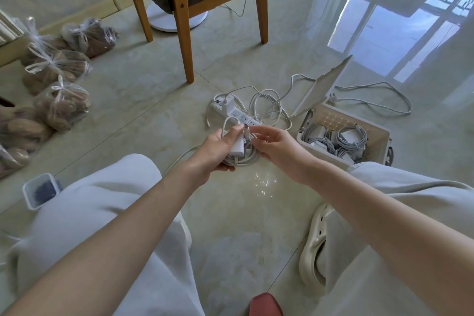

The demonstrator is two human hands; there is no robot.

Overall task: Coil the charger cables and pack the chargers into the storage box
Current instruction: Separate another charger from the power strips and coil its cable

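My left hand (218, 149) grips a white charger (238, 146) together with its coiled white cable (246, 160), low over the floor. My right hand (275, 145) is right beside it, its fingertips at the cable's plug end (246, 128). Behind the hands lies a white power strip (238, 115) with another white charger (227, 104) plugged in and loose cable loops (269, 105) around it. To the right stands the beige storage box (379, 133), lid (324, 84) tilted open, holding several coiled chargers (341, 138).
A wooden chair (184, 20) stands behind the power strip. Tied plastic bags (59, 67) line the floor on the left. A small clear container (41, 190) sits by my left knee. A white cable (372, 100) trails behind the box. A cream slipper (315, 246) is at lower right.
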